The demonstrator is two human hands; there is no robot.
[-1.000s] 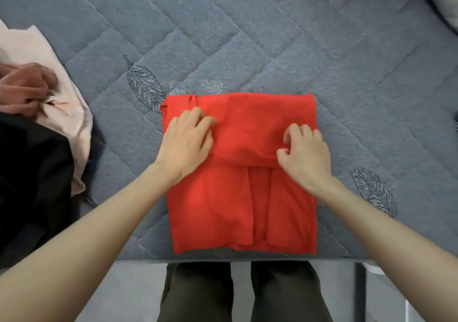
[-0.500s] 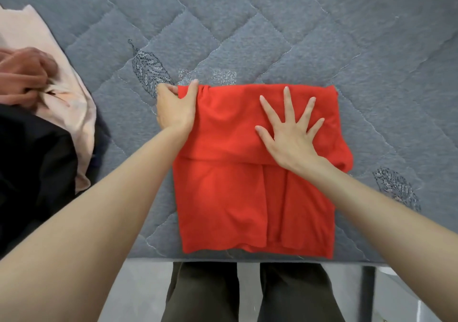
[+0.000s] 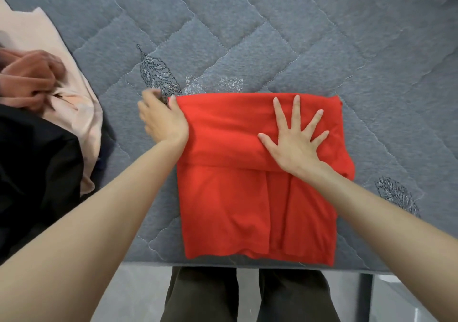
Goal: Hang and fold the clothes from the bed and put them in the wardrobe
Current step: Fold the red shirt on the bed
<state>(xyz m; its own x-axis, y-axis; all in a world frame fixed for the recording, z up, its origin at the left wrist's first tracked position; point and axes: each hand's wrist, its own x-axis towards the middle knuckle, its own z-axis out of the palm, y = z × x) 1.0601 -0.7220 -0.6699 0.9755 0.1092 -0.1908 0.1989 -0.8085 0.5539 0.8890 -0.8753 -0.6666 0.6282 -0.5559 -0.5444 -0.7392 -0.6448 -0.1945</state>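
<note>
Your right hand point(image 3: 295, 139) has spread flat on the red garment point(image 3: 247, 210); your blurred left hand point(image 3: 162, 121) seemingly pinches its upper-left corner, squaring the fold.

Dark trousers point(image 3: 203, 294), grey floor point(image 3: 138, 293)

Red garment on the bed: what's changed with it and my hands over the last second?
The left hand slid left off the fold and now grips the red garment at its far-left corner, thumb on top. The right hand uncurled and spreads flat on the fold. The garment's right side bulges out slightly. Unchanged: it lies folded at the near edge of the mattress, clothes pile at left.
</note>
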